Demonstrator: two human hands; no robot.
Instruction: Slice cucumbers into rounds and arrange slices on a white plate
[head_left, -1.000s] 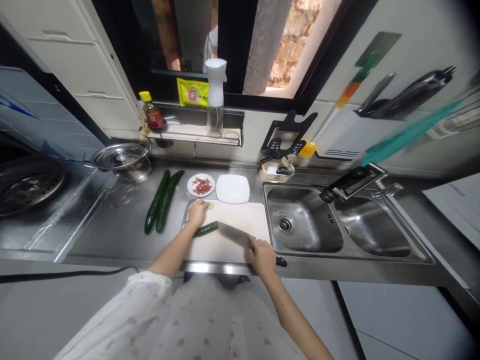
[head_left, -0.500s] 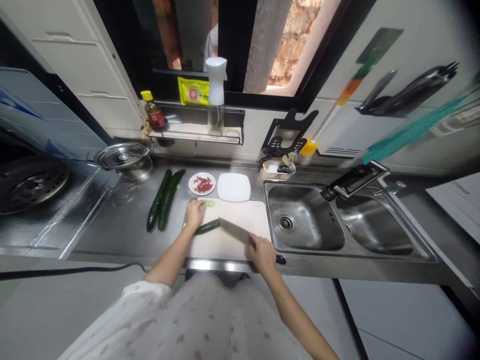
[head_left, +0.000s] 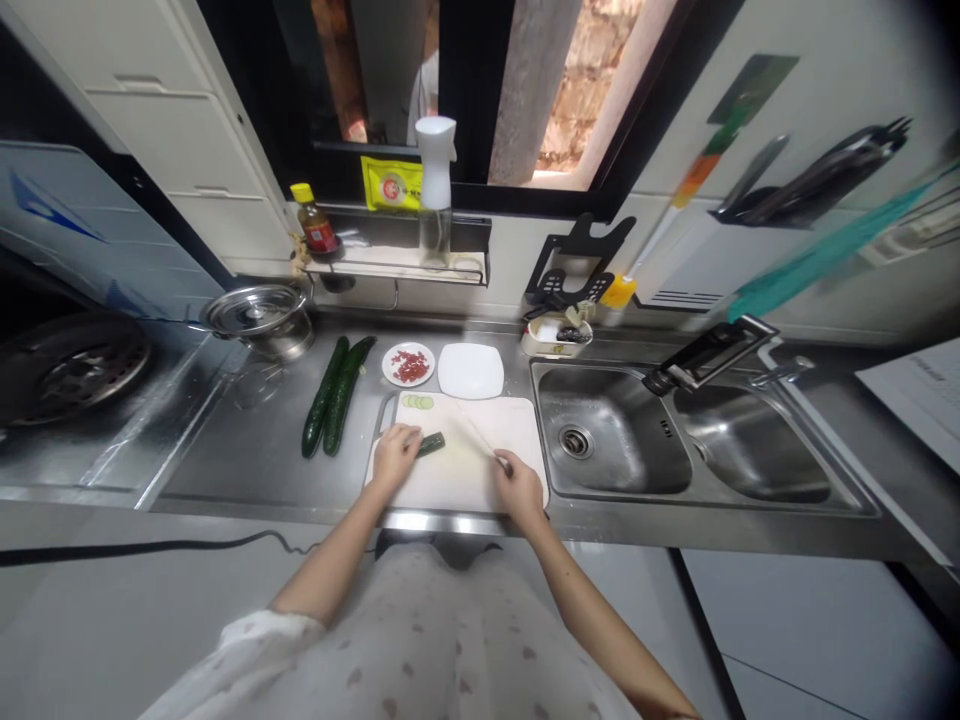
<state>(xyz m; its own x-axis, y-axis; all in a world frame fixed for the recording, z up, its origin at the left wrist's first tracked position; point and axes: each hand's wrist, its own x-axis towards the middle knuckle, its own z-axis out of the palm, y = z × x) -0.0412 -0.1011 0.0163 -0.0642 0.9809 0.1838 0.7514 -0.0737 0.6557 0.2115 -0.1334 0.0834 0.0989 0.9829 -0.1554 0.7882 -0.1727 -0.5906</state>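
On the white cutting board [head_left: 480, 490], my left hand [head_left: 395, 458] is closed on a piece of cucumber [head_left: 431, 444], whose cut end points right. My right hand [head_left: 519, 485] grips a kitchen knife [head_left: 480, 437] by its handle; the blade, seen nearly edge-on, slants up and left over the board, apart from the cucumber. Several pale green cucumber slices [head_left: 417, 401] lie in a row at the board's upper left corner. Two whole cucumbers [head_left: 341, 395] rest side by side on the steel counter, left of the board.
Behind the board stand a small plate [head_left: 387, 366] with chopped red bits and a white square dish [head_left: 471, 370]. To the right is a double sink [head_left: 611, 470] with a black faucet [head_left: 701, 360]. A lidded steel pot [head_left: 259, 320] sits back left, below a shelf [head_left: 375, 262] with bottles.
My left hand has come down from the slices at the board's top to the cucumber piece. The knife has turned from showing its flat side to nearly edge-on.
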